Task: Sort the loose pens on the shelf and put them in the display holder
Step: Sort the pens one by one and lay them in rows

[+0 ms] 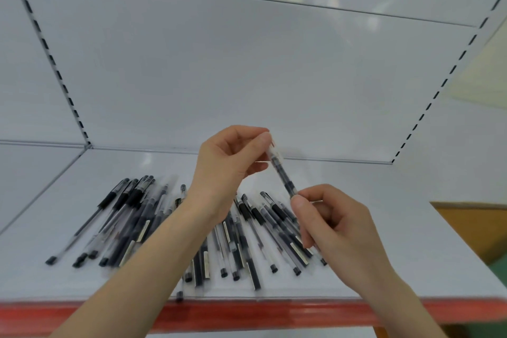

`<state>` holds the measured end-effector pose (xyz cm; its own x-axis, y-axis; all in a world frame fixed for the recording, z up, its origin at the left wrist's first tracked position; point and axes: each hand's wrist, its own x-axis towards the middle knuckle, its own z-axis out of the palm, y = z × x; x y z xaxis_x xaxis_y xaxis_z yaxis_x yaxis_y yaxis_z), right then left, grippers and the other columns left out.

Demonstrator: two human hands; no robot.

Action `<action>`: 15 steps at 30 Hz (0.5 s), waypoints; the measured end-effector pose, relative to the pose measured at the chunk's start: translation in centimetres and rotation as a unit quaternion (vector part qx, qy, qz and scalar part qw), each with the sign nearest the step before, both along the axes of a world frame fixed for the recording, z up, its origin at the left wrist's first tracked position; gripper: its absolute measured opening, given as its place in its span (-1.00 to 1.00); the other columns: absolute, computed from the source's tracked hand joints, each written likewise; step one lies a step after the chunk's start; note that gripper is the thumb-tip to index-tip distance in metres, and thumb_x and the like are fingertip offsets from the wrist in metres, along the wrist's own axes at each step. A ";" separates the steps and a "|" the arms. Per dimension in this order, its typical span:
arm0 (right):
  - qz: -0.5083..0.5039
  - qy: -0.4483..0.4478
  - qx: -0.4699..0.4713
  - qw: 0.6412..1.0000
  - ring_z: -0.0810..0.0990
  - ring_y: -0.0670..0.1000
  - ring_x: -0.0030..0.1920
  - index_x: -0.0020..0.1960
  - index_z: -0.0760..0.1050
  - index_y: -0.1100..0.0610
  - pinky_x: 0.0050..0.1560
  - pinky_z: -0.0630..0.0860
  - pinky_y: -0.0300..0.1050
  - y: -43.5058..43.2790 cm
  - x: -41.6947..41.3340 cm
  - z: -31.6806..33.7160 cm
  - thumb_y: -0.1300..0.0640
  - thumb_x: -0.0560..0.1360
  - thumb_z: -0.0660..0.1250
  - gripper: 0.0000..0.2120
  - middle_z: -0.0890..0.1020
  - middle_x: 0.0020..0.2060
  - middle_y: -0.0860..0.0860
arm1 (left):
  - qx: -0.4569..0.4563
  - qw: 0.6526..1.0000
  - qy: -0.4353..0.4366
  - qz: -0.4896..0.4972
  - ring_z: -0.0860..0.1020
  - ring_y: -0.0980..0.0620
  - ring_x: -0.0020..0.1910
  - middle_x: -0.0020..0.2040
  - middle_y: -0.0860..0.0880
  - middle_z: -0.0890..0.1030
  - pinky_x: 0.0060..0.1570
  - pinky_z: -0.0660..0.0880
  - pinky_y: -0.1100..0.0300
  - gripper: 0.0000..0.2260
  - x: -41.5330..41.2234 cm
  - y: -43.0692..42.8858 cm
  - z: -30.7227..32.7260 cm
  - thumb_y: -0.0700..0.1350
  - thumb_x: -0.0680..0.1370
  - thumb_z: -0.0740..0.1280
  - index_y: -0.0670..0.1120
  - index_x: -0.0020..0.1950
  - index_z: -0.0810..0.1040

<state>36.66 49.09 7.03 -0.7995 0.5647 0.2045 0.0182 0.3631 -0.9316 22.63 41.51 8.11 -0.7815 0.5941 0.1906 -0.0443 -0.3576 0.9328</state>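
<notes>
Both hands hold one pen [282, 173] above the shelf [384, 228]: the left hand [230, 162] pinches its clear cap end, the right hand [332, 225] grips its lower end. Directly below that two-handed grip lies the pile of loose pens [192, 228]. A light pinch could slip, dropping the pen into the pile. No holder is in view
</notes>
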 end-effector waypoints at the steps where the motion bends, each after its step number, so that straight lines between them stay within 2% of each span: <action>1: -0.002 0.006 -0.005 1.000 0.37 -0.16 -0.60 -0.25 0.53 0.08 -0.51 0.30 -0.37 0.0 0.0 0.0 0.12 0.47 0.31 -0.87 0.47 -0.60 0.03 | 0.003 1.000 0.003 0.004 0.60 0.10 -0.30 -0.34 0.01 0.64 -0.23 0.56 0.27 -0.91 0.1 0.1 0.0 -0.24 0.47 0.36 -0.08 -0.20 0.61; 10: -0.007 0.029 0.005 1.000 0.33 -0.12 -0.60 -0.32 0.48 0.09 -0.52 0.27 -0.37 0.3 -0.2 -0.4 0.18 0.48 0.30 -0.80 0.45 -0.64 0.04 | 0.025 0.999 -0.008 0.019 0.59 0.05 -0.32 -0.36 -0.02 0.64 -0.15 0.59 0.20 -0.86 0.6 0.7 -0.1 -0.28 0.44 0.38 -0.07 -0.26 0.63; 15: -0.002 0.002 0.015 1.000 0.34 -0.15 -0.62 -0.31 0.47 0.10 -0.53 0.26 -0.41 0.9 -0.6 -0.7 0.17 0.50 0.29 -0.79 0.49 -0.61 0.04 | -0.029 0.999 0.025 0.004 0.61 0.10 -0.32 -0.34 0.02 0.66 -0.18 0.59 0.26 -0.92 -0.2 0.4 -0.4 -0.25 0.46 0.37 -0.09 -0.14 0.63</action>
